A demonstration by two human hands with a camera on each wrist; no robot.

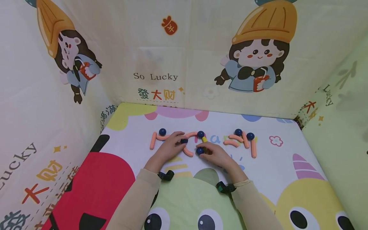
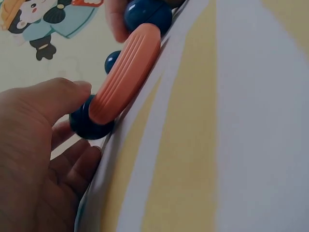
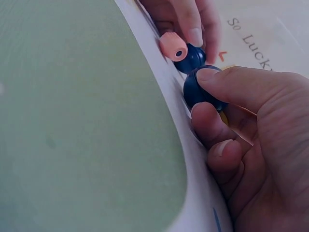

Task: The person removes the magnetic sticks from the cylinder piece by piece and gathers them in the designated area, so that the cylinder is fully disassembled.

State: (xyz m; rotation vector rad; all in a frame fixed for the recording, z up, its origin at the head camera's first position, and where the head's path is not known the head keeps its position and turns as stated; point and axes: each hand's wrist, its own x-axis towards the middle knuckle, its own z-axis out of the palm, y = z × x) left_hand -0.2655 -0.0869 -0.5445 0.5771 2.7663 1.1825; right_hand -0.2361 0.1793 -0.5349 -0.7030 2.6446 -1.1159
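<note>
My left hand (image 1: 168, 147) pinches a dark blue ball (image 2: 91, 123) between thumb and fingers. A curved salmon-pink stick (image 2: 126, 75) touches that ball and slants toward a second blue ball (image 1: 200, 151). My right hand (image 1: 217, 156) holds this second ball, thumb on top and fingertips beneath, as the right wrist view shows. A yellow stick (image 1: 204, 139) runs from another blue ball (image 1: 200, 134) down behind the right fingers, which hide its lower end. Above the left hand, another curved pink stick (image 1: 190, 134) reaches toward that upper ball.
Left of the hands lie a straight pink stick (image 1: 153, 140), a curved one (image 1: 162, 137) and a blue ball (image 1: 162, 132). To the right are several pink sticks (image 1: 253, 149) and two blue balls (image 1: 238, 132). Printed cloth walls (image 1: 201, 64) surround the patterned tabletop (image 1: 276, 159).
</note>
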